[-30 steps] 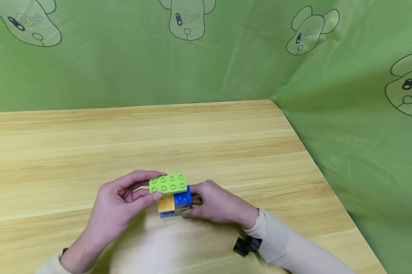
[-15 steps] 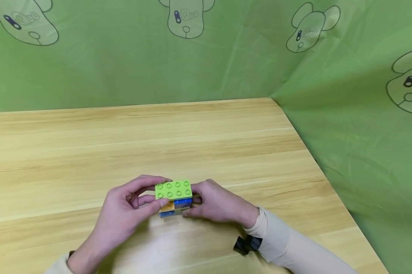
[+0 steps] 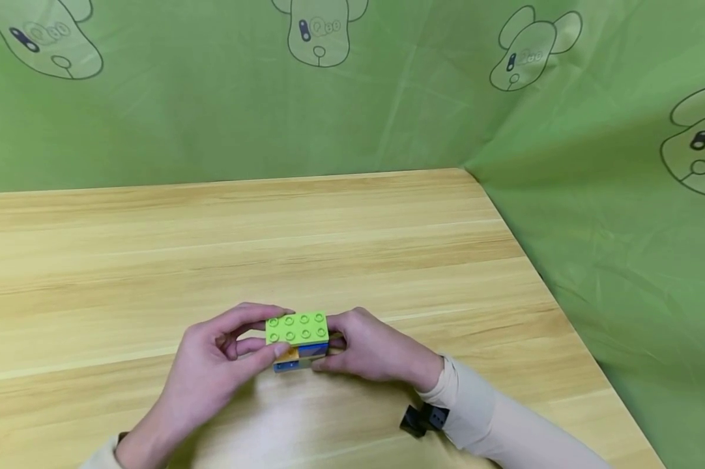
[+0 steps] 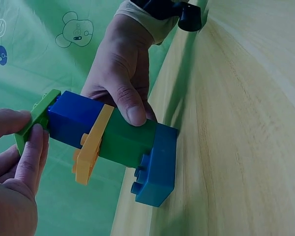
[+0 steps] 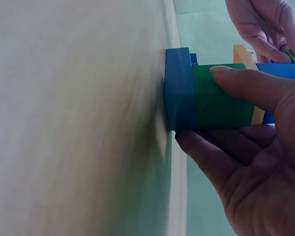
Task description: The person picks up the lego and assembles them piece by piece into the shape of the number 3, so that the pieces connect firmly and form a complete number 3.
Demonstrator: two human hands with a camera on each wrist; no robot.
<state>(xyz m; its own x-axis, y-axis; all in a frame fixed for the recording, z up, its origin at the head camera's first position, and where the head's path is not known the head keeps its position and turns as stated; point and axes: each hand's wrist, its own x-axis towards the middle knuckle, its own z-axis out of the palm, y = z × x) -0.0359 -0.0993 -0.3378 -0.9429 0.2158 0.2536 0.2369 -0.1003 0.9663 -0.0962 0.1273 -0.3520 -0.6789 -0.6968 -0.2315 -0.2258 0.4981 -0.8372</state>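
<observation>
My left hand (image 3: 220, 361) pinches a thin lime-green toy building brick (image 3: 296, 329), thumb on the near side and fingers on the far side. It lies over a stack, right at the studs of a dark blue brick (image 4: 73, 118), a little tilted in the left wrist view. Below that come a thin orange brick (image 4: 92, 150) jutting to one side, a dark green brick (image 4: 129, 137) and a wider blue brick (image 4: 160, 167) at the tabletop. My right hand (image 3: 373, 348) grips the stack from the right, its thumb on the dark green brick.
The wooden table (image 3: 352, 254) extends behind and to both sides of the hands. A green curtain (image 3: 212, 117) with cartoon heads hangs along its far and right edges. A small black device (image 3: 424, 419) sits at the right sleeve.
My left hand has moved the lime-green brick right and slightly toward me, from partly off the stack to squarely over the dark blue brick. The right hand has stayed in place.
</observation>
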